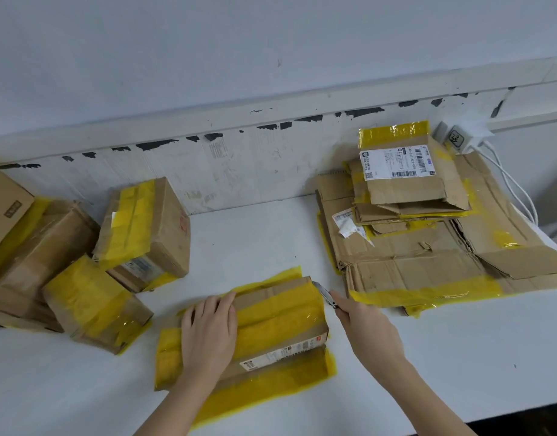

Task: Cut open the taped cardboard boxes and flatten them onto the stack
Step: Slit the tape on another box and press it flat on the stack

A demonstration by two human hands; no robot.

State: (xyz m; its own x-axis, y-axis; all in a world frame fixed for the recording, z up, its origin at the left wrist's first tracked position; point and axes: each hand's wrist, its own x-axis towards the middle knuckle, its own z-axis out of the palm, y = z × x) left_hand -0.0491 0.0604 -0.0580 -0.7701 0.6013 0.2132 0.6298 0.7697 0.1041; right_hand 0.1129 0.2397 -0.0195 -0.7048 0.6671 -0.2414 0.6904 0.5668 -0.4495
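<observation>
The right hand (363,322) is curled round the handle of a utility knife (325,292), whose blade tip meets the far right corner of the box (270,325) just ahead of its fingers, apparently so the yellow tape (280,313) can be slit where it wraps over that edge. The left hand (209,328), across the box from the knife, lies flat with straight fingers pressing on the box's top, probably to keep it from sliding under the blade while staying out of the cutting line. The box rests between the two hands on the white table (428,357), its tape running lengthwise under the left palm. Beyond the right hand, up and to its outer side, sits the stack of flattened cardboard (428,240), within easy reach for the finished piece. Out past the left hand, several taped boxes (113,256) wait in a cluster against the wall, likely the supply not yet cut.
</observation>
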